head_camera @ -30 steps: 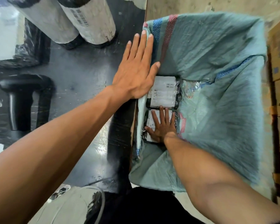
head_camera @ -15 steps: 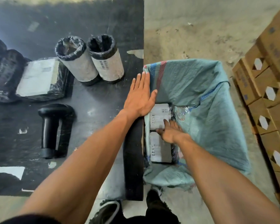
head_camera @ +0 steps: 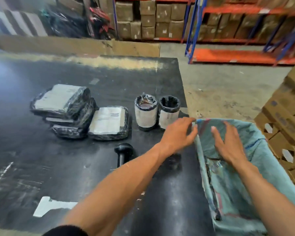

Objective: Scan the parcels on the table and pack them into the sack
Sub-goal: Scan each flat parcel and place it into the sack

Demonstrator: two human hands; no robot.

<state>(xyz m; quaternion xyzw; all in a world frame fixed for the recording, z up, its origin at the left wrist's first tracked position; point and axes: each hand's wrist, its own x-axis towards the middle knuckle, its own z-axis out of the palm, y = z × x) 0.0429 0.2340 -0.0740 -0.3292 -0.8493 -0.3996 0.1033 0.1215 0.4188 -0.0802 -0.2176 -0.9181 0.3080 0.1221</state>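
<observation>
A teal woven sack hangs open off the table's right edge. My left hand hovers at the sack's near-left corner, fingers spread and holding nothing. My right hand is over the sack's mouth, open and empty. On the black table stand two cylindrical parcels wrapped in black plastic with white labels. A flat black parcel lies left of them, beside a stack of flat parcels. A black handheld scanner lies just left of my left forearm. Parcels inside the sack are barely visible.
Stacked cardboard boxes stand right of the sack. Orange and blue shelving with more boxes fills the background. A cardboard sheet runs along the table's far edge. Bare concrete floor lies beyond the sack.
The view has tilted up from the sack to the table and shelving. My right hand has come up out of the sack, leaving the parcels inside. My left hand has lifted off the sack's edge.
</observation>
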